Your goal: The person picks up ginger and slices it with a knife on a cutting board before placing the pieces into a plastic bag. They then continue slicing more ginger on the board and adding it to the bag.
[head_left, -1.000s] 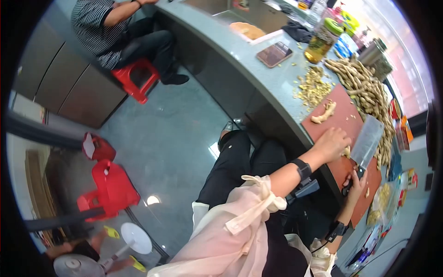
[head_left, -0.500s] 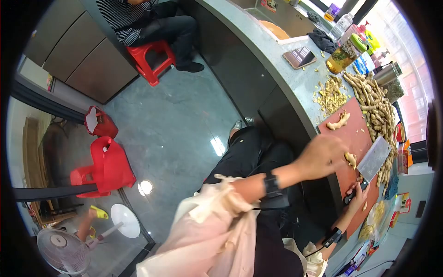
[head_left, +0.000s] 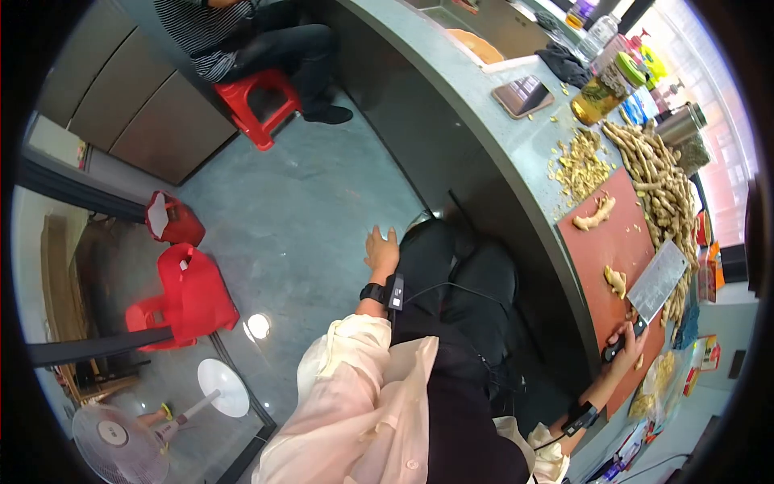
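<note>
My right hand [head_left: 627,343] grips the black handle of a cleaver [head_left: 657,282], whose wide blade rests on the red cutting board [head_left: 621,242]. A peeled ginger piece [head_left: 615,280] lies on the board just left of the blade, and a second ginger piece [head_left: 594,214] lies farther up the board. My left hand [head_left: 381,249] hangs off the counter beside my left thigh, fingers spread, holding nothing. A black band wraps each wrist.
A heap of ginger roots [head_left: 657,181] runs along the board's far side, with peel scraps [head_left: 580,165] beside it. A phone [head_left: 524,96], an oil jar [head_left: 605,89] and a metal flask [head_left: 676,127] stand on the grey counter [head_left: 484,129]. A seated person [head_left: 242,36], red stools [head_left: 187,294] and a fan [head_left: 117,440] occupy the floor.
My left hand left the ginger on the board and swung down off the counter to beside my thigh. The cleaver stayed in my right hand.
</note>
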A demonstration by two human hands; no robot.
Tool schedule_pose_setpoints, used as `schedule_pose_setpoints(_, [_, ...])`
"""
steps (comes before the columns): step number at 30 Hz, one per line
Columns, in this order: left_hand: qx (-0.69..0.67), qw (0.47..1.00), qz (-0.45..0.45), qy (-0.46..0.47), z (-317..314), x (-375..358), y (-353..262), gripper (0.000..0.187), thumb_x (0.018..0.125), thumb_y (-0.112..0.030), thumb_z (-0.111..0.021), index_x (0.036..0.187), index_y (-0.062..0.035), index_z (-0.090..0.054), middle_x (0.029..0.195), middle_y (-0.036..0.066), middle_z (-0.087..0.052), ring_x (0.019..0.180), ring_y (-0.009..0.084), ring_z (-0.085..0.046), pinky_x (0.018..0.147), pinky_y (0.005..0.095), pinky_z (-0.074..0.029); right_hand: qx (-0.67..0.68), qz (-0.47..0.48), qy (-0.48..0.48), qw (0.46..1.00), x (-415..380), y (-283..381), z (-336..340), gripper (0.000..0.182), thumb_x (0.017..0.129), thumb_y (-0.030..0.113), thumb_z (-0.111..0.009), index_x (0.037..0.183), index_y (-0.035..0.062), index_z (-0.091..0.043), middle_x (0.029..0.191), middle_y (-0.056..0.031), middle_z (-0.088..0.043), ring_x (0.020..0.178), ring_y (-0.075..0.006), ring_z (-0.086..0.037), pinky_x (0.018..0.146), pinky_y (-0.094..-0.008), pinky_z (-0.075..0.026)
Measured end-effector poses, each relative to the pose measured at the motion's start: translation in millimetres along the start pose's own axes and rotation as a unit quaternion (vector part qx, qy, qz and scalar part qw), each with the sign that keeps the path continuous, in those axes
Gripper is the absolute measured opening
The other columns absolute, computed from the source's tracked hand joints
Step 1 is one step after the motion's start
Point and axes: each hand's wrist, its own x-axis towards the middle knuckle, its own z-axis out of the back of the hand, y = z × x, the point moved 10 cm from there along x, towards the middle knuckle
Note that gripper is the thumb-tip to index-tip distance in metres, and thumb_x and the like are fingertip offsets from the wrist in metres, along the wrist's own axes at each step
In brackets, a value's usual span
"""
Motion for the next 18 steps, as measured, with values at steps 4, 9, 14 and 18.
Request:
schedule_pose_setpoints(4, [0.020, 0.925, -0.369, -0.088, -38.4, 18.3, -31.7, 0.049, 0.109, -0.031, -0.046, 0.144, 0.0013, -0.055, 0.155, 0.033, -0.045, 0.145, 0.0487, -0.041, 0.121, 0.0537, -0.033, 0.001, -0.049, -0.007, 0.999, -2.1, -5.4, -1.5, 0.033, 0.099, 0.010, -0.064, 0.129, 0.0033, -0.052, 0.076, -0.0029, -0.054, 0.055, -0.0095, -0.051, 0.049, -0.0218, -0.041])
schedule_pose_setpoints(9, [-0.296, 0.914, -0.243, 0.135, -42.0, -49.2, -91.1, 0.051, 0.109, -0.040, -0.046, 0.130, 0.0033, -0.064, 0.139, 0.022, -0.063, 0.132, 0.0331, -0.057, 0.112, 0.0411, -0.042, -0.025, -0.024, -0.092, 0.995, 7.7, -7.5, 16.3, 0.048, 0.100, 0.020, -0.066, 0.145, 0.0111, -0.051, 0.072, 0.0017, -0.052, 0.052, -0.0089, -0.048, 0.044, -0.0224, -0.036])
schedule_pose_setpoints(14, [-0.386, 0.842, -0.257, 0.277, -39.8, -107.3, -153.9, 0.052, 0.107, -0.037, -0.057, 0.142, 0.0014, -0.058, 0.139, 0.013, -0.064, 0.134, 0.0223, -0.056, 0.114, 0.0336, -0.040, -0.040, -0.023, -0.080, 0.996, -5.3, 11.0, -12.2, 0.045, 0.099, 0.020, -0.066, 0.141, 0.0117, -0.051, 0.072, 0.0013, -0.052, 0.051, -0.0093, -0.049, 0.043, -0.0231, -0.037])
schedule_pose_setpoints(18, [-0.487, 0.787, -0.306, 0.222, 32.0, -135.5, -193.4, 0.062, 0.106, -0.030, -0.061, 0.156, -0.0004, -0.040, 0.151, 0.013, -0.054, 0.139, 0.0229, -0.051, 0.119, 0.0362, -0.038, -0.035, -0.027, -0.067, 0.997, -13.0, 13.2, -18.9, 0.042, 0.099, 0.019, -0.066, 0.138, 0.0121, -0.052, 0.072, 0.0010, -0.052, 0.051, -0.0097, -0.050, 0.043, -0.0236, -0.038])
